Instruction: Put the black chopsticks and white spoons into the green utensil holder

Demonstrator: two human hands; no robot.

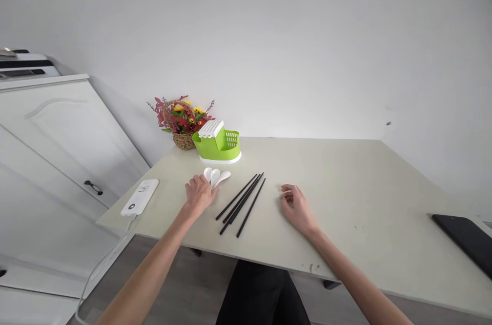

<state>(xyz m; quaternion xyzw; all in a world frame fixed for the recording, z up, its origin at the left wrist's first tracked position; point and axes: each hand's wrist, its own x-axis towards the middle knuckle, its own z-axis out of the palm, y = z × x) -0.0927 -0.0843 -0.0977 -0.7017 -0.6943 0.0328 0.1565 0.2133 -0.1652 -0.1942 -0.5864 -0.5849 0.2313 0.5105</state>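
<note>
Left hand [199, 193] over handles of three glossy white round-bowled spoons [215, 175], nearer the left edge of the pale rectangular table [346, 171]. Fingers bent; can't tell if pinching. Bowls face back edge, handles face the person, probably for easy grip. Right hand [298, 207] empty, fingers loosely curled. Thin black chopsticks [246, 200] between hands, seemingly reachable by either.

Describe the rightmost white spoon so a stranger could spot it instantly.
On the pale table, find the green holder. On its near side, three white spoons fan out at the left hand. The rightmost spoon is nearest the black chopsticks, angled away from the other two.
</note>
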